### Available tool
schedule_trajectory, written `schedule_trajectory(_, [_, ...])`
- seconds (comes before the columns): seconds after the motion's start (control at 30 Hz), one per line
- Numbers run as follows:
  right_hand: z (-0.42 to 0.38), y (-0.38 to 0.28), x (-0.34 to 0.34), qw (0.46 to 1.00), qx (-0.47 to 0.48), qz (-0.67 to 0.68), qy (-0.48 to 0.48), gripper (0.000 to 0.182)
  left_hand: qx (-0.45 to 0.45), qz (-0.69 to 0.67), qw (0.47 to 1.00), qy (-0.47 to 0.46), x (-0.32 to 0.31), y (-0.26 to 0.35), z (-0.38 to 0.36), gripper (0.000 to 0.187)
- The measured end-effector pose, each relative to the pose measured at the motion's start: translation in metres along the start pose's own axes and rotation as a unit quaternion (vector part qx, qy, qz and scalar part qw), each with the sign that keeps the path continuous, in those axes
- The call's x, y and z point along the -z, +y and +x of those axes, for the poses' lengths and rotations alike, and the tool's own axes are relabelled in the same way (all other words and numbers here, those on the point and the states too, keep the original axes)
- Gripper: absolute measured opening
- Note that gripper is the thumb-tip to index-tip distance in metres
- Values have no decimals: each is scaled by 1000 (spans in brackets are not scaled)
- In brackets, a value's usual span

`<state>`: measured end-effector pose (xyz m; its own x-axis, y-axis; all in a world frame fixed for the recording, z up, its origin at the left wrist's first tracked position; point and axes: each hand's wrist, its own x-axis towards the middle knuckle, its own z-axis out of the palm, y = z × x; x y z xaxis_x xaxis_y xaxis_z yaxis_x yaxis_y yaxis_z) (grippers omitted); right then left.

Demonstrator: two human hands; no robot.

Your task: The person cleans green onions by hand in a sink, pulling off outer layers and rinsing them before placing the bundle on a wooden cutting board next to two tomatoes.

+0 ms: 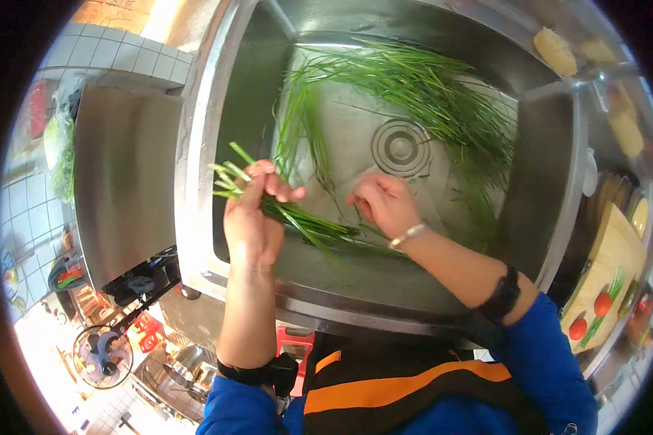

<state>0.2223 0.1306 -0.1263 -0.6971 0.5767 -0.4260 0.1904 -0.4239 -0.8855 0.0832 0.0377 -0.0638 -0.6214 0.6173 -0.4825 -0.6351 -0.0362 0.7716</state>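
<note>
My left hand (254,214) is closed around a small bunch of scallions (308,221) over the near left part of the metal sink (559,159). The pale cut ends stick out to the left of my fist, and the green leaves trail right, down into the sink. My right hand (386,206) hovers beside the leaf tips with its fingers curled in a pinch. Whatever lies between those fingers is too small to make out. A large heap of loose scallions (428,87) spreads along the sink's far and right sides, with more strands (305,130) at the left.
A round drain (400,148) sits in the sink floor. To the right, a cutting board (606,268) bears tomatoes (602,303) and a few green stalks. Left of the sink stands a steel surface (127,181). A fan (103,355) is at the lower left.
</note>
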Motion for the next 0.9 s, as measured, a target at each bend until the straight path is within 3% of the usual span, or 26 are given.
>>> schedule_trajectory(0.03, [5,3,1,1000,0,-3,4,19,-23,-5,1000,14,2,1,0,13])
schedule_trajectory(0.1, [16,9,3,960,82,-263,50,18,-60,-20,998,28,7,7,2,14])
schedule_trajectory(0.13, [26,21,11,959,81,-265,53,18,-65,-17,997,35,6,11,0,13])
schedule_trajectory(0.17, [34,39,21,844,183,-504,19,15,-57,-37,997,33,4,15,-2,13])
schedule_trajectory(0.2, [34,38,24,660,268,-702,-17,12,-52,-38,997,29,6,17,-5,13])
schedule_trajectory(0.23, [28,36,25,657,266,-706,-10,12,-46,-38,998,22,8,21,-6,14])
schedule_trajectory(0.3, [8,23,23,626,75,-759,-163,16,-33,-44,998,-24,14,30,-8,21])
schedule_trajectory(0.33, [2,11,23,622,75,-764,-156,16,-36,-49,998,-31,13,27,-9,21])
schedule_trajectory(0.4, [-11,-28,26,711,359,-604,-37,21,-7,-64,997,-35,-2,27,-16,27])
schedule_trajectory(0.43, [-17,-45,24,705,363,-608,-35,21,12,-50,998,-30,-7,24,-17,30])
schedule_trajectory(0.5, [-28,-77,16,907,249,-335,-49,28,21,-42,998,-40,-25,22,-24,30])
schedule_trajectory(0.53, [-33,-86,9,905,255,-337,-45,28,32,-27,999,-31,-36,24,-28,30])
schedule_trajectory(0.6, [-47,-100,-4,884,330,-330,-8,34,11,-34,995,-97,-45,16,-27,30])
schedule_trajectory(0.63, [-54,-110,-8,883,289,-369,-35,36,16,-45,994,-94,-55,17,-31,30])
schedule_trajectory(0.7, [-57,-101,-12,829,321,-458,2,40,37,-66,989,-126,-65,13,-31,30])
schedule_trajectory(0.73, [-62,-103,-14,823,265,-503,8,39,56,-38,991,-117,-75,18,-39,31])
schedule_trajectory(0.77, [-64,-101,-15,823,286,-488,49,36,41,-60,984,-160,-74,12,-35,33])
schedule_trajectory(0.83, [-66,-92,-7,801,284,-520,87,24,161,-100,954,-232,-86,12,-47,37])
schedule_trajectory(0.9, [-78,-80,4,804,312,-483,151,14,181,-64,947,-259,-97,0,-57,41])
